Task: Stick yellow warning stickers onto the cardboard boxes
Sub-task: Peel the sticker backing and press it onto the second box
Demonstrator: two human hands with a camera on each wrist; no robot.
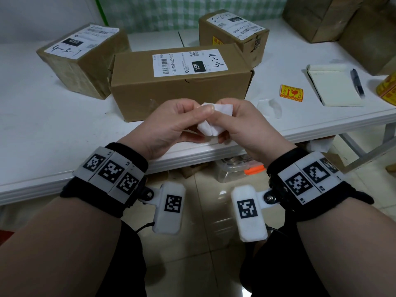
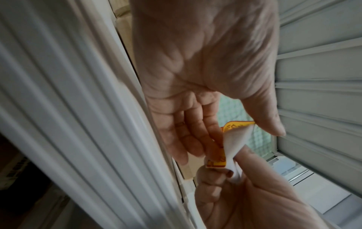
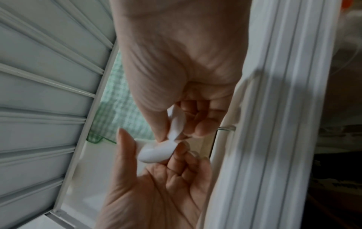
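Both hands hold one yellow warning sticker (image 1: 225, 109) just above the table's front edge, white backing paper facing up. In the left wrist view the sticker's yellow face (image 2: 238, 125) shows, with the white backing (image 2: 234, 144) curled away from it. My left hand (image 1: 201, 116) pinches the sticker between thumb and fingers. My right hand (image 1: 222, 117) pinches the backing paper (image 3: 176, 124). A long cardboard box (image 1: 182, 86) with a shipping label lies right behind the hands. Another box (image 1: 81, 61) sits at the left. A third box (image 1: 233, 33) at the back bears a yellow sticker (image 1: 217, 42) on its side.
On the white table (image 1: 53, 125), a loose yellow sticker (image 1: 291, 93) lies right of the long box, beside a notepad (image 1: 334, 86) and pen (image 1: 356, 83). A yellow sticker roll (image 1: 387, 88) sits at the right edge. Clear backing scraps (image 1: 272, 106) lie nearby. Larger boxes (image 1: 342, 20) stand at the back right.
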